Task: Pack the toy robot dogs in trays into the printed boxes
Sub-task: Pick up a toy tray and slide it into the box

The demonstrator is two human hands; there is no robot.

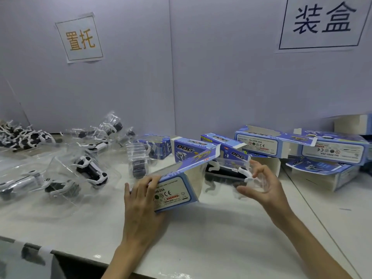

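Observation:
My left hand (141, 195) grips a blue printed box (177, 186) at its near end, the open mouth facing right. My right hand (259, 183) holds a clear plastic tray with a black and white toy robot dog (227, 171) in it, its left end at the box's mouth. Several more trayed dogs (90, 170) lie on the table to the left. Other blue printed boxes (261, 144) lie behind and to the right.
A heap of loose black and white dogs (24, 136) sits at the far left. A grey partition wall (173, 77) with two paper signs closes the back. The white table's front edge (84, 256) runs below my arms.

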